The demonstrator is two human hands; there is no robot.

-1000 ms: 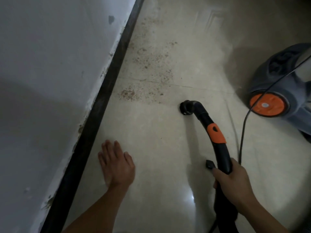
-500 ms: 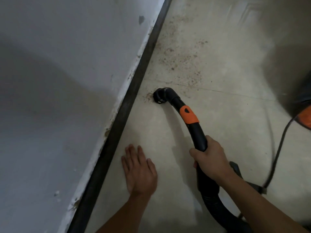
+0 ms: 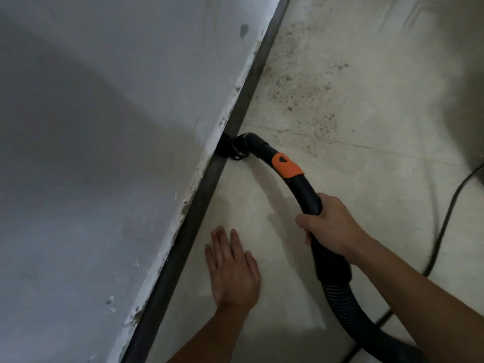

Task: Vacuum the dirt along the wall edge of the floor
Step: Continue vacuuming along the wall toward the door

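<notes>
The right hand (image 3: 332, 226) grips the black plastic vacuum pipe (image 3: 301, 184); the left hand (image 3: 233, 273) rests with fingers (image 3: 219, 241) flat. Moving fast could miss the brown dirt (image 3: 296, 87).

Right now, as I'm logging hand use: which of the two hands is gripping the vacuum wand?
The right hand: its fingers curl round the black vacuum wand. The left hand lies flat on the floor.

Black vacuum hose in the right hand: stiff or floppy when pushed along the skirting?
Smooth curved section ahead of the right hand looks like rigid plastic, so it probably steers the nozzle directly. Ribbed hose behind the hand bends across the floor, likely floppy: it should trail, not push.
</notes>
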